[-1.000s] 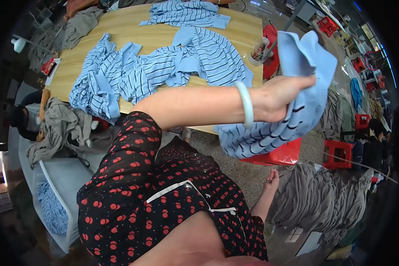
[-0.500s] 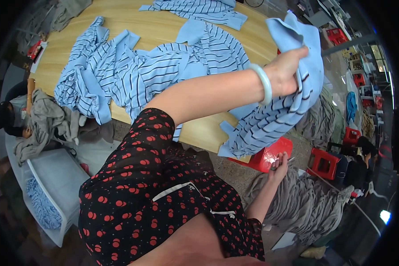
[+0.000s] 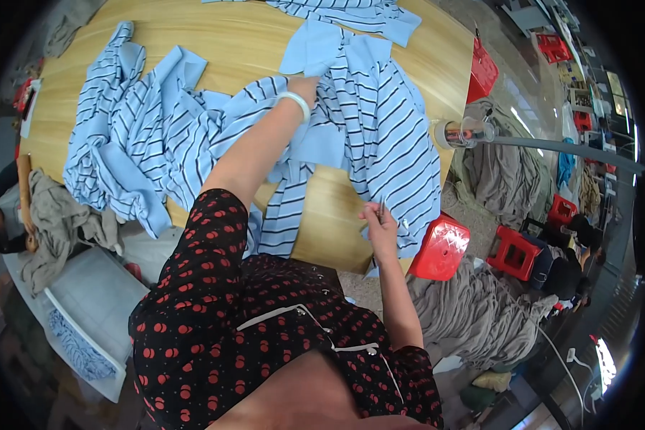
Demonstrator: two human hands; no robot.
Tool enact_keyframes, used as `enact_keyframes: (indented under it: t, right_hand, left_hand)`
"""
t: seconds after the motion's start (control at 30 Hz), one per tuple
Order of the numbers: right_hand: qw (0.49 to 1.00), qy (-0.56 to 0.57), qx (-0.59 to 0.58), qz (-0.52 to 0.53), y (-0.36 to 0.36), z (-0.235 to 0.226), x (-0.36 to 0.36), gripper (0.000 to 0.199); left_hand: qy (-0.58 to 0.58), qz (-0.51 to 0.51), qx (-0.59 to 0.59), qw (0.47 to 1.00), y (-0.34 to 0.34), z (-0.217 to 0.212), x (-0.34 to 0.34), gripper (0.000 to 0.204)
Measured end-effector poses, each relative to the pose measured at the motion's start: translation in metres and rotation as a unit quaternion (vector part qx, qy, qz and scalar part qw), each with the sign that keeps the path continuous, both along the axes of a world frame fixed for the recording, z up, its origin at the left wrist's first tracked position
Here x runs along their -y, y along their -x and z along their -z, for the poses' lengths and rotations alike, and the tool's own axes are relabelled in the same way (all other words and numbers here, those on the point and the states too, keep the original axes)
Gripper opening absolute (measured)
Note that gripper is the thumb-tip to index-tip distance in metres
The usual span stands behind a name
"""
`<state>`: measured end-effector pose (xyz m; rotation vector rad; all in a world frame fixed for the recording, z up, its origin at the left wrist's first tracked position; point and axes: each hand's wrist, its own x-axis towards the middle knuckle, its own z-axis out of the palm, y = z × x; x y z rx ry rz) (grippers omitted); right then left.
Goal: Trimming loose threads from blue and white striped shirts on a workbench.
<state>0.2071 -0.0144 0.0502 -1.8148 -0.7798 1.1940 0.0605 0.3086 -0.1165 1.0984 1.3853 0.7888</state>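
Note:
Light blue garments with dark stripes and plain blue panels are spread over the wooden table (image 3: 330,240). My left hand (image 3: 307,89), below a pale bangle (image 3: 294,102), is closed on a striped garment (image 3: 394,125) near its upper plain blue part; the fingertips are hidden in the cloth. That garment lies along the table's right side, its lower end at the near edge. My right hand (image 3: 383,228) is closed around a slim metal tool (image 3: 381,208) pointing up beside the garment's lower part; its exact kind is too small to tell. More striped garments (image 3: 158,129) lie bunched to the left.
Red stools stand by the table's right edge, one near (image 3: 441,247) and one farther (image 3: 482,72). A clear container on a grey arm (image 3: 466,134) juts in at the right edge. Grey cloth heaps (image 3: 480,308) lie at right. A white bin (image 3: 86,344) stands at lower left. Other people sit farther off.
My left hand has swung from far right to the table's middle, bringing down the garment it held raised; the garment now lies spread. My right hand has moved up and left to the table's near edge.

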Motion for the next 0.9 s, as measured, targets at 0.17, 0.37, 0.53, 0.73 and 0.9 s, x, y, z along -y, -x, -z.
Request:
enact_keyframes:
  t: [0.17, 0.37, 0.53, 0.73, 0.9]
  right_hand:
    - [0.998, 0.038, -0.023, 0.040, 0.005, 0.011, 0.006, 0.014]
    - [0.998, 0.036, -0.032, 0.027, 0.014, 0.008, -0.003, 0.013]
    - [0.998, 0.044, 0.028, -0.030, 0.010, -0.009, -0.032, 0.015]
    - [0.974, -0.124, 0.149, -0.113, 0.021, -0.042, -0.145, 0.022]
    - [0.933, -0.240, 0.221, -0.154, 0.027, -0.016, -0.219, 0.030]
  left_hand:
    - [0.208, -0.093, 0.077, 0.971, -0.035, -0.088, 0.009, 0.027]
    - [-0.039, -0.068, 0.101, 0.992, 0.007, -0.085, -0.008, 0.014]
    - [0.077, 0.021, 0.391, 0.917, 0.040, -0.129, 0.023, 0.022]
    - [0.161, 0.032, 0.478, 0.863, 0.063, -0.149, 0.056, 0.021]
    - [0.147, 0.049, 0.471, 0.869, 0.056, -0.160, 0.065, 0.019]
